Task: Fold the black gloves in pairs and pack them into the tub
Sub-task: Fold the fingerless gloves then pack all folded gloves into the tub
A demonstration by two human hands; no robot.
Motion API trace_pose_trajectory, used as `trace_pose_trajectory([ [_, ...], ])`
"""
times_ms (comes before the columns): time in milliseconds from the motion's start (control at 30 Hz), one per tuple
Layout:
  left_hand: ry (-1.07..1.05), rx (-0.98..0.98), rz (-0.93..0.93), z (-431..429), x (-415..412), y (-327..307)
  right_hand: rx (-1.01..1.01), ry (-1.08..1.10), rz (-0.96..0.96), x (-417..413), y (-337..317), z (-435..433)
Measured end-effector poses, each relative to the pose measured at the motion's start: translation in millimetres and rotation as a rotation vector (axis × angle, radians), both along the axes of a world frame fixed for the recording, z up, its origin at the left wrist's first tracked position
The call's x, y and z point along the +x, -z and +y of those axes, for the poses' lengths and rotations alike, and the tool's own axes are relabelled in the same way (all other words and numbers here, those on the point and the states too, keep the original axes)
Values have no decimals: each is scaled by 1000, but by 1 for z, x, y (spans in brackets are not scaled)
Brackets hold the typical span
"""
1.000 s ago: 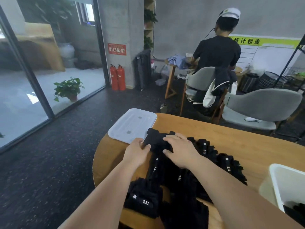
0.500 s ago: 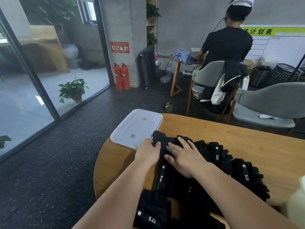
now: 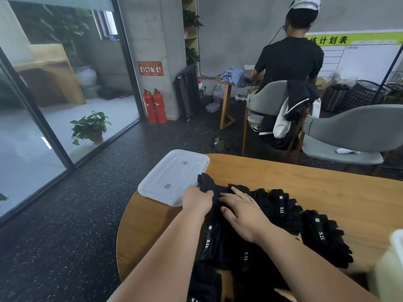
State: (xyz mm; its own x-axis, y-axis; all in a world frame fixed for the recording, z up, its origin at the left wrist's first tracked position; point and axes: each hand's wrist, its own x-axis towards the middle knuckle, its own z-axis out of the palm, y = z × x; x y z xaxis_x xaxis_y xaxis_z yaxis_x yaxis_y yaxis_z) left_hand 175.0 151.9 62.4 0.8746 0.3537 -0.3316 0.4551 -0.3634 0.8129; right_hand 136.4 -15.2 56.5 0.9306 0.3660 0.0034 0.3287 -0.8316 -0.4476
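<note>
Several black gloves (image 3: 283, 211) with white 5.11 labels lie spread over the round wooden table (image 3: 316, 192). My left hand (image 3: 197, 200) holds the left edge of one black glove (image 3: 212, 186) at the pile's far left, fingers curled onto the fabric. My right hand (image 3: 239, 211) lies flat on the same glove, fingers straight, pressing it down. The white tub (image 3: 395, 240) shows only as a blurred rim at the right edge.
A white tub lid (image 3: 172, 178) lies on the table's left edge, touching the gloves. Two grey chairs (image 3: 353, 136) stand behind the table. A person in black sits at a small table (image 3: 226, 101) farther back. Dark floor lies to the left.
The camera has tilted up and left, so the tub has slid almost out of view. Both hands stay on the same glove, my right hand flattening with fingers stretched out.
</note>
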Motion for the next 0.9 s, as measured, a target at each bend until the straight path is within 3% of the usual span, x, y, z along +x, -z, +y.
trace_pose_trajectory([
  [300, -44, -119, -153, 7, -19, -27, 302, 218, -67, -19, -25, -3],
  [533, -57, -256, -293, 9, -53, -77, 454, 322, -2, -45, -67, -7],
  [700, -1, -398, -312, 5, -77, -107, 749, 369, 168, -74, -102, -11],
  [900, 232, -678, -290, -16, -134, -149, 1303, 356, 454, -123, -135, -30],
])
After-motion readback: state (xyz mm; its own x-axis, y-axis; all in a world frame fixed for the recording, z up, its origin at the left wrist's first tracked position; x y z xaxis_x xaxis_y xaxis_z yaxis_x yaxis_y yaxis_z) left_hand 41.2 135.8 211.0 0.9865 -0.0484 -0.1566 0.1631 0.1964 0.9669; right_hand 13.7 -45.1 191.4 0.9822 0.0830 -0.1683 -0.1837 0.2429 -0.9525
